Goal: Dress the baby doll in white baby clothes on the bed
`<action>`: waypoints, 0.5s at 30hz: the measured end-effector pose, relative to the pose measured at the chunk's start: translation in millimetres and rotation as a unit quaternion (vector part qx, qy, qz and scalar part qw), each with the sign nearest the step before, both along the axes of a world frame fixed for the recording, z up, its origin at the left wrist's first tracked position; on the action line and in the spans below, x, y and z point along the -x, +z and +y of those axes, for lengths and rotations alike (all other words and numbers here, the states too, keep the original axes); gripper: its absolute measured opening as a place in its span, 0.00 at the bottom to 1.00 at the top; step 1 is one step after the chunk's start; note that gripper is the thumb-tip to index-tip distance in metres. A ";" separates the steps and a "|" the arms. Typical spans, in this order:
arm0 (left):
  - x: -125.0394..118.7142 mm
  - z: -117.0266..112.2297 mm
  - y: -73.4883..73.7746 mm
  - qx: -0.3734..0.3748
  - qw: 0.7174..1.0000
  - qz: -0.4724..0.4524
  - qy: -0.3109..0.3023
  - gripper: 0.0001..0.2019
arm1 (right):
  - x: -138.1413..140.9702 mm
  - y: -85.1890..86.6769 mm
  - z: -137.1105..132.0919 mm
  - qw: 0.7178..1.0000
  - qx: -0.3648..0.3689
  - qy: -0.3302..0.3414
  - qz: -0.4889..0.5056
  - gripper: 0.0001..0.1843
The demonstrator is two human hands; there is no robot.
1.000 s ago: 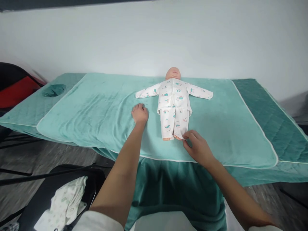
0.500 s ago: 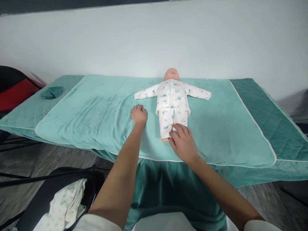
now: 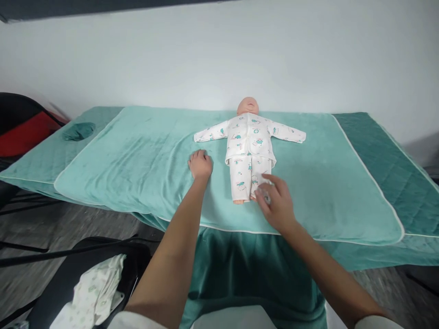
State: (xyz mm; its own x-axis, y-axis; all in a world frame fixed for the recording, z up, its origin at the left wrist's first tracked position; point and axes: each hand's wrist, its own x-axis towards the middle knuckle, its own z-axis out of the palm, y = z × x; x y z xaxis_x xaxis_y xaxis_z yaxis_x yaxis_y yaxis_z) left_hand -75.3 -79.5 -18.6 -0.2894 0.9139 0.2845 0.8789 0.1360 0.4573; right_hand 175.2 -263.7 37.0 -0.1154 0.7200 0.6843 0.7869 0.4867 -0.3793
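A baby doll [image 3: 247, 106] lies face up on the green bed, its head toward the wall and its arms spread. It wears a white printed jacket [image 3: 249, 137] and matching trousers [image 3: 240, 178], with the feet just showing at the hems. My left hand [image 3: 200, 163] rests palm down on the cover left of the doll, fingers loosely bent and holding nothing. Beside the lower trouser leg on the right is my right hand [image 3: 278, 201], thumb and forefinger apart. Whether its fingertips touch the cloth is hard to tell.
A light green velvety cover [image 3: 137, 151] spreads over the bed. The bed has a face hole [image 3: 78, 131] at the left end. White printed baby clothes [image 3: 96, 290] lie on a black chair [image 3: 51, 301] at lower left. A red and black chair [image 3: 27, 132] stands beyond.
My right hand has come away from the trouser hem, moving right, with its thumb and forefinger spreading apart. The trouser legs lie straighter. My left hand stays on the cover.
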 end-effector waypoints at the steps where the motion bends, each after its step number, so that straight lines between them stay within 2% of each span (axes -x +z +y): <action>1: 0.1 -0.1 0.1 0.000 1.000 0.001 0.000 0.19 | -8.0 0.9 11.6 0.999 0.005 -0.011 0.032 0.06; 4: 0.1 -0.8 0.9 -0.004 1.000 0.001 -0.004 0.18 | -33.3 -3.1 55.4 0.991 0.042 -0.036 0.122 0.17; 6: 0.0 -1.2 1.6 -0.005 1.000 0.001 -0.003 0.18 | -45.3 -10.7 81.7 0.979 0.108 -0.043 0.169 0.28; 8: -0.2 -1.5 2.5 -0.006 1.000 0.000 -0.001 0.18 | -49.8 -19.6 96.9 0.965 0.176 -0.048 0.186 0.37; 11: -0.6 -1.4 4.2 -0.005 1.000 -0.004 0.003 0.18 | -45.1 -30.0 96.7 0.965 0.213 -0.032 0.151 0.41; 15: -1.2 -0.1 5.8 0.001 1.000 -0.006 0.013 0.17 | -38.7 -36.0 83.5 0.970 0.202 -0.026 0.130 0.37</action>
